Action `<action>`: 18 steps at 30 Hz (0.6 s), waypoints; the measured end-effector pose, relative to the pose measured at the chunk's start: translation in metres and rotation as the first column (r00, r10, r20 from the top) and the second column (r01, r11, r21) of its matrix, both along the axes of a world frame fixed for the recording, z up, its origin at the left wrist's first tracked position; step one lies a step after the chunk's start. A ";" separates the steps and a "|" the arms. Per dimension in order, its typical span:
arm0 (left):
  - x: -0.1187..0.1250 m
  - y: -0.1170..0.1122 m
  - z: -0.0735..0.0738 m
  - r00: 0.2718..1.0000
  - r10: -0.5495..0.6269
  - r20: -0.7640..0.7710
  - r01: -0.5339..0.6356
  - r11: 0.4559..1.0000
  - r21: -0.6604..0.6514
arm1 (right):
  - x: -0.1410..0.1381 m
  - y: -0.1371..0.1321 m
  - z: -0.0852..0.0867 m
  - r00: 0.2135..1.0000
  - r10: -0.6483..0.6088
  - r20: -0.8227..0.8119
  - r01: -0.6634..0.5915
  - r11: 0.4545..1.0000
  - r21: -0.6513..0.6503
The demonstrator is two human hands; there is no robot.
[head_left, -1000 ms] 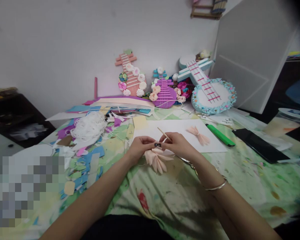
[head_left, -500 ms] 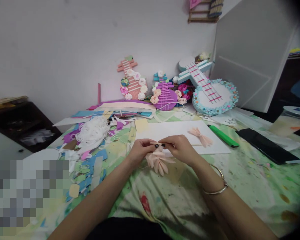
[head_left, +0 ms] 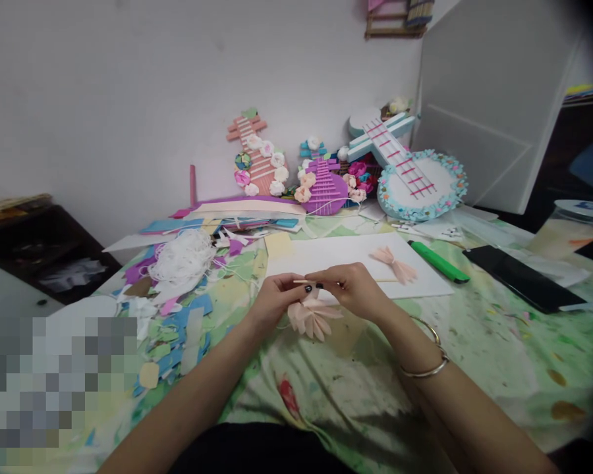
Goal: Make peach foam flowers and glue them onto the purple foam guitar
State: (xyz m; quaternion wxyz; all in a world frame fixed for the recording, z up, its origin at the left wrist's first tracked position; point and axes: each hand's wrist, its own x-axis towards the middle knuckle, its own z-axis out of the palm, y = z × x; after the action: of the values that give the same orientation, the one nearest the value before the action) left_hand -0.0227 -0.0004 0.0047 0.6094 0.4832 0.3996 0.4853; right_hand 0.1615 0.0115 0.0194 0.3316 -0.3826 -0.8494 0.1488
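My left hand (head_left: 273, 299) and my right hand (head_left: 352, 289) meet over the middle of the table, fingers pinched together. Between them they hold a pleated peach paper flower (head_left: 312, 316) that hangs below the fingertips. A thin wooden stick (head_left: 302, 282) lies level across the fingertips, pinched by both hands. A second peach paper bow (head_left: 394, 263) lies on a white sheet (head_left: 346, 257) just beyond my right hand. A bangle circles my right wrist.
A green marker (head_left: 439, 261) and a black phone (head_left: 520, 277) lie to the right. White string (head_left: 182, 257) and coloured paper scraps (head_left: 178, 322) pile at the left. Guitar-shaped crafts (head_left: 415, 178) lean on the back wall. A white board (head_left: 494, 99) stands at the right.
The stick, slanting up a second ago, now lies level across my fingertips. The hands and flower stay in about the same spot; the view shifted slightly.
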 end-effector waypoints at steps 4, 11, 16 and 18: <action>0.000 -0.001 0.000 1.000 0.011 0.026 -0.011 1.000 0.011 | -0.001 0.001 -0.001 0.999 0.020 -0.046 -0.019 1.000 0.012; 0.003 -0.002 -0.004 0.995 0.090 -0.049 -0.084 0.990 0.111 | -0.002 -0.001 0.001 0.993 0.051 -0.108 -0.047 0.998 0.042; 0.006 -0.004 -0.001 0.981 0.171 -0.089 -0.159 0.979 0.129 | -0.003 -0.004 0.002 0.989 0.038 -0.141 -0.037 0.999 0.012; 0.006 -0.005 0.001 0.973 0.201 -0.114 -0.182 0.971 0.156 | -0.003 -0.004 0.002 0.992 -0.037 -0.121 0.036 0.999 -0.008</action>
State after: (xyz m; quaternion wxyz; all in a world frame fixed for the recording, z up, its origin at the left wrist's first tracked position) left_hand -0.0169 -0.0053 0.0056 0.4960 0.5154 0.4467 0.5374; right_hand 0.1586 0.0072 0.0218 0.3841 -0.3892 -0.8201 0.1684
